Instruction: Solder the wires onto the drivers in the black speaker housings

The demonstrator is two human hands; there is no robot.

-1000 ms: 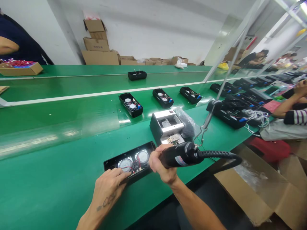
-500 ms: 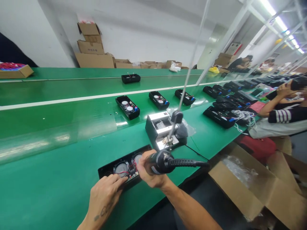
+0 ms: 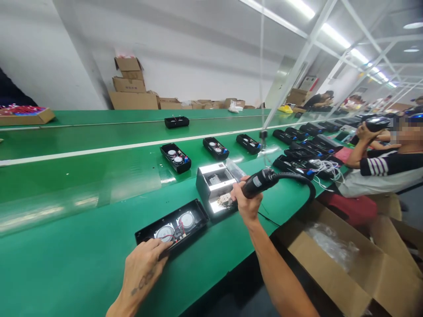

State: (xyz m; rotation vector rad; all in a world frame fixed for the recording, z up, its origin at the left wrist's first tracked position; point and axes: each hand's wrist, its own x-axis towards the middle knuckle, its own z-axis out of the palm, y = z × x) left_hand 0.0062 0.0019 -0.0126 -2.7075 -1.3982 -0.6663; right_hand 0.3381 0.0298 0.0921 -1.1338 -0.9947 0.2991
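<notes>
A black speaker housing lies open on the green bench, showing two round drivers and red wires. My left hand rests on its near edge, fingers pressing down on the case. My right hand is wrapped round a black electric screwdriver that hangs from an overhead line. The tool's tip sits over the small silver screw feeder box to the right of the housing.
Several more open black housings ride the green conveyor beyond. A seated person in a striped sleeve works at right beside a row of black cases. Open cardboard boxes stand below the bench edge; stacked cartons line the far wall.
My right hand has lifted the screwdriver off the speaker housing and swung it right to the screw feeder. My left hand stays on the housing.
</notes>
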